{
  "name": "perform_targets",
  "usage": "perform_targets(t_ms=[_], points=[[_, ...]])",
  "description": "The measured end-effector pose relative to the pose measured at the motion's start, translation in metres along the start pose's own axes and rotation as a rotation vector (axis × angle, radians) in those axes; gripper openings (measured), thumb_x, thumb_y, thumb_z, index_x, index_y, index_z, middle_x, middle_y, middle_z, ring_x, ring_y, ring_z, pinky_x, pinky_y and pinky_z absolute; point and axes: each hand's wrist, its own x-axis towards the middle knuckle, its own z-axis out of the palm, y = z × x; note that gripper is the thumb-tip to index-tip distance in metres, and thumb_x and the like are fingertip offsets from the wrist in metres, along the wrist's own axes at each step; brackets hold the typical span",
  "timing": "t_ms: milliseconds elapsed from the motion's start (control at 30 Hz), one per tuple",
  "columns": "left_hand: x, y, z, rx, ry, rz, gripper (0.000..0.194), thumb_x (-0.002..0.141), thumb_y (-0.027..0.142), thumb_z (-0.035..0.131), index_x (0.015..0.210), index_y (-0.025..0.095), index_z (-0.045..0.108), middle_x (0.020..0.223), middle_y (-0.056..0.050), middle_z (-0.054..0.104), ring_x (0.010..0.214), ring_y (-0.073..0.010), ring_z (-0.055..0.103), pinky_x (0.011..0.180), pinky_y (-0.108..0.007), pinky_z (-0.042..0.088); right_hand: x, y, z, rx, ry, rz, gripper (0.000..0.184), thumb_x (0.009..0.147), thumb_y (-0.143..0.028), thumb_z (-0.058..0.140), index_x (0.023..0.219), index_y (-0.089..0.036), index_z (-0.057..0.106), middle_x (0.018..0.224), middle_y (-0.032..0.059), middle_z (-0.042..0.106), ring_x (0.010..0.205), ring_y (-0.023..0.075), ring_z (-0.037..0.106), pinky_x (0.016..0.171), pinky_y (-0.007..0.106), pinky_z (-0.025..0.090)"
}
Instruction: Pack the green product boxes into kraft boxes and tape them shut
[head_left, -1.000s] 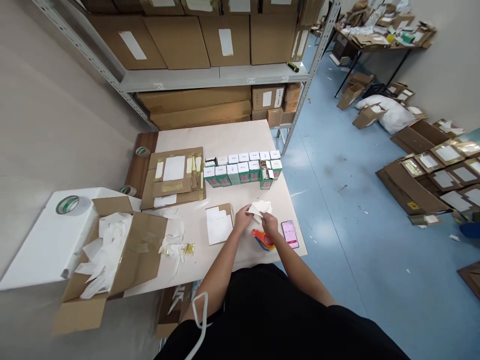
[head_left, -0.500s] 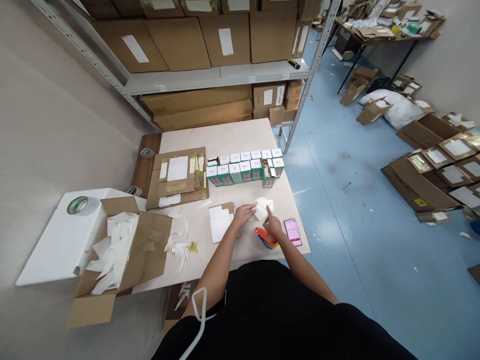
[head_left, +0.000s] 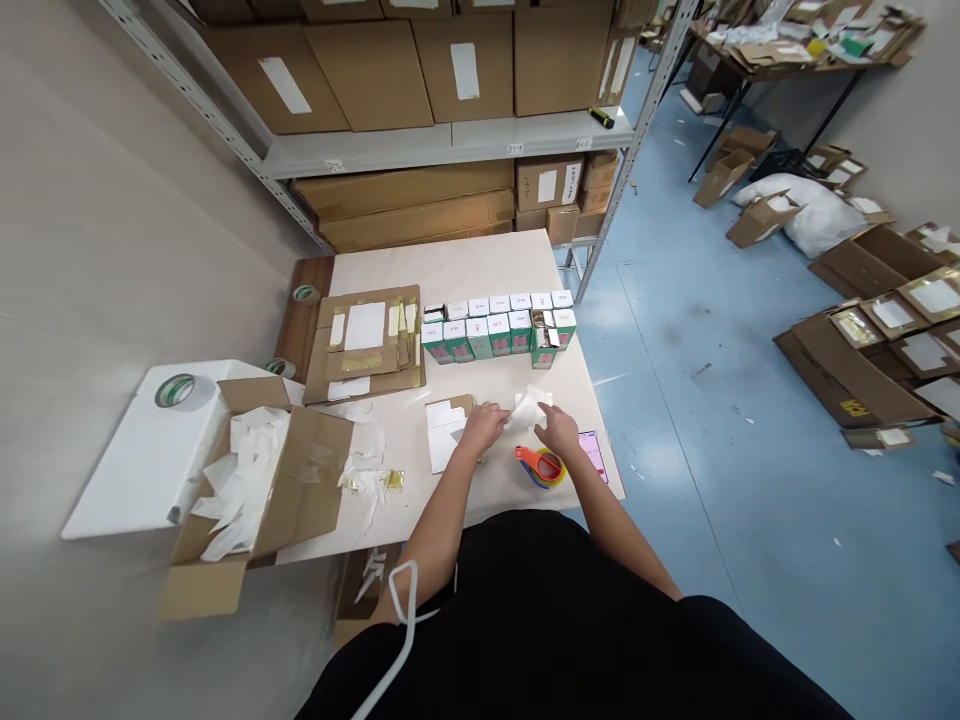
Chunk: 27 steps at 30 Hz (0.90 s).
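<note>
A small sheet of white paper (head_left: 526,408) lies over the table in front of me, slightly lifted and creased. My left hand (head_left: 484,428) pinches its left edge with closed fingers. At the right edge, the closed fingers of my right hand (head_left: 559,432) grip the same paper. Just below the paper is an orange-handled tape dispenser (head_left: 540,466) with blue and yellow parts. To its right a phone (head_left: 592,455) with a pink screen is partly hidden by my right forearm. Beside my left hand lies a cardboard piece with white sheets (head_left: 444,440) on it.
Two rows of green-and-white small boxes (head_left: 480,338) stand beyond my hands. Flattened cardboard (head_left: 364,350) lies left of them. An open carton (head_left: 307,480) holding white paper scraps stands at the left edge. A metal shelf (head_left: 390,150) with cartons is behind the table.
The white paper has turned and bent between my hands. My right hand's pointing finger has curled in on its edge. The whole view has shifted slightly.
</note>
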Motion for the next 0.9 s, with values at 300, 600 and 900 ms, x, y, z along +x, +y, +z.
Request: perform_targets(t_ms=[300, 600, 900], points=[[-0.006, 0.006, -0.028, 0.019, 0.018, -0.019, 0.009, 0.086, 0.028, 0.075, 0.090, 0.030, 0.083, 0.093, -0.010, 0.077, 0.104, -0.0303, 0.066, 0.096, -0.038, 0.049, 0.017, -0.026, 0.004, 0.351, -0.080, -0.216, 0.021, 0.095, -0.026, 0.060, 0.103, -0.025, 0.079, 0.093, 0.0038, 0.076, 0.077, 0.0187, 0.065, 0.075, 0.029, 0.050], [-0.024, -0.016, -0.058, -0.161, 0.217, -0.150, 0.016, 0.089, 0.038, 0.072, 0.083, 0.029, 0.084, 0.092, -0.006, 0.078, 0.093, -0.0251, 0.069, 0.087, -0.034, 0.052, 0.039, 0.002, -0.012, 0.512, -0.058, -0.102, 0.022, 0.091, -0.035, 0.059, 0.096, -0.022, 0.076, 0.082, 0.0030, 0.073, 0.072, 0.0185, 0.064, 0.070, 0.029, 0.051], [-0.027, 0.003, -0.063, -0.348, 0.527, -0.100, 0.015, 0.087, 0.033, 0.072, 0.091, 0.027, 0.085, 0.120, -0.008, 0.069, 0.122, -0.0264, 0.060, 0.111, -0.042, 0.048, 0.020, -0.033, -0.003, 0.649, -0.009, -0.031, 0.036, 0.098, -0.044, 0.055, 0.120, -0.022, 0.072, 0.122, 0.0114, 0.075, 0.083, 0.0189, 0.072, 0.079, 0.033, 0.057]])
